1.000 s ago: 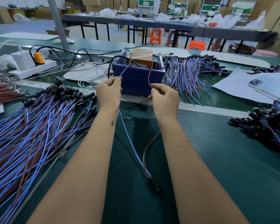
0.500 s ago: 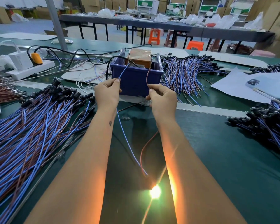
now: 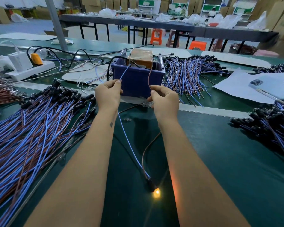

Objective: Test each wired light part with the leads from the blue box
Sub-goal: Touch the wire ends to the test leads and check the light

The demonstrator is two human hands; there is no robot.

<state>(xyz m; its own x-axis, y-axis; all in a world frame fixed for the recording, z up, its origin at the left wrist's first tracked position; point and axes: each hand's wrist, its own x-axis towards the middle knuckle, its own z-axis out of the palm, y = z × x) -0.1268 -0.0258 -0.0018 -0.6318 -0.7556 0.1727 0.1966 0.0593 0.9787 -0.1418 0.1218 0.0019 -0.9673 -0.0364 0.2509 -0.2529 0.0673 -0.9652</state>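
Large heap of blue-and-brown wired parts (image 3: 31, 133) far left; left hand (image 3: 108, 94) pinches the blue wire (image 3: 129, 143), right hand (image 3: 164, 100) pinches the brown wire (image 3: 147, 148), both just before the blue box (image 3: 138, 81). One light part (image 3: 154, 189) lies lit between the forearms, nearer than both hands. Box holds one brown taped block (image 3: 142, 58); two more heaps right: one (image 3: 187, 71) beside the box, one (image 3: 269, 125) at the edge

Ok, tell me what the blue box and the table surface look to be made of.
Blue box: probably moulded plastic, with even opaque colour, a matte wall and a thick rolled rim. Table surface: looks like a dark green rubbery or vinyl mat, smooth and slightly glossy, since the lit bulb glints on it.
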